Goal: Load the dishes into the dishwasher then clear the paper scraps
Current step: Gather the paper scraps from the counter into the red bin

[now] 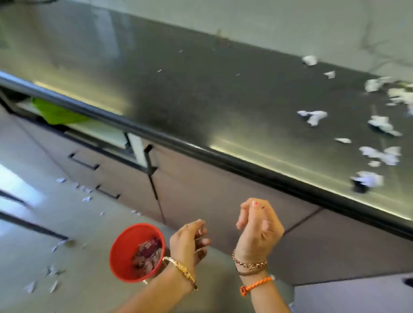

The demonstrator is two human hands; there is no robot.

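Observation:
White paper scraps lie scattered over the right end of the dark, shiny counter. More small scraps litter the pale floor below the cabinets and at the lower left. A red bucket stands on the floor and holds torn paper pieces. My left hand hovers just right of the bucket's rim, fingers loosely curled, nothing in it. My right hand is raised in front of the cabinet doors, fingers loosely bunched, and no scrap shows in it.
Under the counter at the left, a pull-out compartment stands partly open, with a green item inside. Brown cabinet fronts with black handles run along below the counter edge. The whole view is tilted and motion-blurred.

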